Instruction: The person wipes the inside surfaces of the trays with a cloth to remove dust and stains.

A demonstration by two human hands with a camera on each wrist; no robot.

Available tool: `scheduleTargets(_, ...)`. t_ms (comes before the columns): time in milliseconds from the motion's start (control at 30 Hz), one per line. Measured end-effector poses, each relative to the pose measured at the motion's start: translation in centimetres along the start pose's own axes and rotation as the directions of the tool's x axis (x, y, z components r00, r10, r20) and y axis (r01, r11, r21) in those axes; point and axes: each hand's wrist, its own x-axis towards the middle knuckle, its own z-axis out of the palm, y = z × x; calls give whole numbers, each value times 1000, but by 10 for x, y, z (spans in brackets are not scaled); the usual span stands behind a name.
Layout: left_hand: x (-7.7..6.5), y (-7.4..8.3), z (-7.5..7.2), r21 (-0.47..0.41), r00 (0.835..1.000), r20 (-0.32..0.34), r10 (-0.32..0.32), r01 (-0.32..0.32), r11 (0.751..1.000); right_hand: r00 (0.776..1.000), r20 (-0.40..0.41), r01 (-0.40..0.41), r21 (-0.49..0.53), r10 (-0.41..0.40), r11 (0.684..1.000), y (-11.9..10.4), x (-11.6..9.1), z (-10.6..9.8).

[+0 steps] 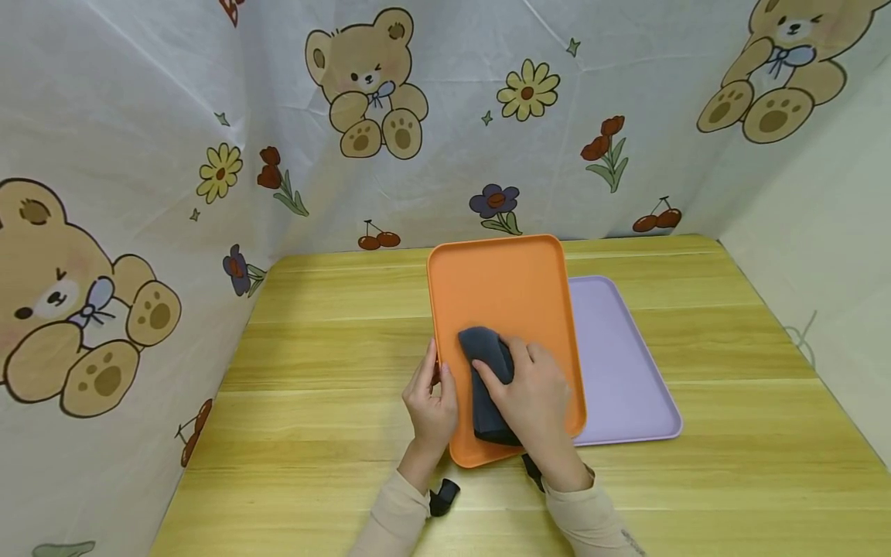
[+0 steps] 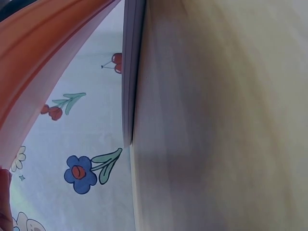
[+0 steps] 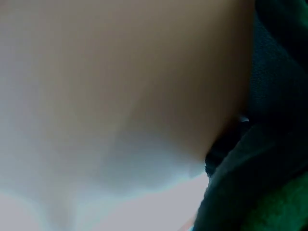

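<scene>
An orange rectangular tray is held up off the table and tilted, its inner face toward me. At its left edge my left hand grips the rim, thumb in front and fingers partly hidden behind. My right hand holds a folded dark grey cloth against the tray's lower half, thumb lying across the cloth. In the left wrist view the orange tray slants over the upper left. Dark cloth fills the right side of the right wrist view; the rest there is blurred.
A light purple tray lies on the wood-grain table, partly behind the orange one. Black wrist straps show below the hands. A white curtain printed with bears and flowers hangs behind and to the left; a pale wall stands at right.
</scene>
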Motion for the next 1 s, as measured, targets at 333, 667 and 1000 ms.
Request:
scheduleTargets(333, 1, 2, -2, 41, 1000, -12, 17, -17, 999, 996, 11, 87, 38, -87, 996, -19, -1, 3)
scheduleTargets(667, -2, -2, 0, 29, 1000, -4, 14, -14, 999, 999, 14, 43, 53, -44, 998, -5, -4, 4)
scheduleTargets(1000, 0, 0, -1, 29, 1000, 1, 30, -30, 999, 997, -29, -70, 28, 71, 997, 24, -6, 2)
